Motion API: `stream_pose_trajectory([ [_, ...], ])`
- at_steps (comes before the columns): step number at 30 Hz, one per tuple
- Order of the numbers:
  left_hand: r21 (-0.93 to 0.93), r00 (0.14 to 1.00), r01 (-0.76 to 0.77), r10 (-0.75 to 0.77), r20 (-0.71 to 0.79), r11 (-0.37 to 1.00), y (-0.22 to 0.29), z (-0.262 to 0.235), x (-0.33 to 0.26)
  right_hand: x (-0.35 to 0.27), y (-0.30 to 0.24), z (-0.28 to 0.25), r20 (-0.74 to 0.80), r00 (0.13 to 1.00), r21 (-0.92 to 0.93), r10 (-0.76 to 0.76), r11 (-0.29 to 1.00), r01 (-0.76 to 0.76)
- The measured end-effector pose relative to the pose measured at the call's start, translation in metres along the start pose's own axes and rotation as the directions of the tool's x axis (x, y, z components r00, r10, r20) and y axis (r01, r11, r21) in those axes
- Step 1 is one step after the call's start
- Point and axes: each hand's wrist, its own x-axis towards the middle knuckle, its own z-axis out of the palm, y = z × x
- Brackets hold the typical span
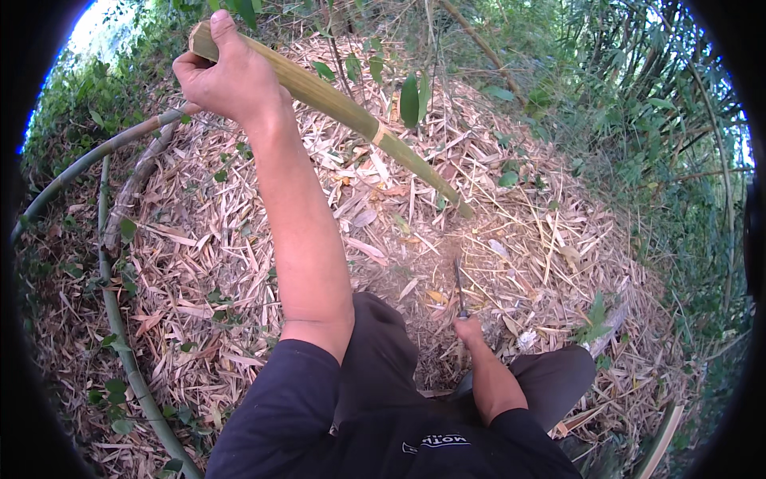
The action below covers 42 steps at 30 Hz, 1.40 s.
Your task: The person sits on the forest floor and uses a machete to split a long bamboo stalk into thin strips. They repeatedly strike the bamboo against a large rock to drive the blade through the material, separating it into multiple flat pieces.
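From here I see the left hand (233,81) near eleven o'clock, fingers curled around a bamboo pole (335,102) slanting toward the middle. Near five o'clock, the right hand (469,328) has fingers wrapped round a knife (459,279).

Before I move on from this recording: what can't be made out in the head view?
All in the head view:
Tool: the right hand covers its grip; its blade shows too small to tell its kind.
Left hand: the hand itself and the bamboo pole hide some fingers.
Pole's low end: contact with the fallen leaves is unclear.
Green stem: cut off by the lower edge.
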Motion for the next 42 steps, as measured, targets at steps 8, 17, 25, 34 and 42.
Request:
stream_pose_trajectory([
  [8,-0.19,0.978,0.179,-0.153,0.14,0.965,-0.007,0.0,0.004,-0.04,-0.022,-0.014,0.074,0.991,-0.18,-0.112,0.976,0.124],
  [17,-0.369,0.923,0.282,-0.145,0.357,0.886,0.011,0.022,-0.014,-0.067,-0.194,-0.114,-0.487,0.748,0.163,-0.45,0.795,0.584],
  [25,-0.53,0.852,0.49,-0.25,0.46,0.692,0.099,0.071,-0.08,-0.11,-0.339,-0.248,-0.399,0.158,-0.098,-0.903,0.214,0.972],
  [34,-0.13,0.823,0.251,-0.14,0.55,0.959,0.053,0.112,-0.155,-0.122,-0.288,-0.37,-0.88,0.126,0.12,-0.457,0.043,0.992],
  [42,0.473,-0.313,0.339,-0.377,0.872,0.813,0.023,0.074,-0.351,-0.101,-0.214,-0.391,-0.97,0.224,0.241,0.089,0.352,0.904],
])
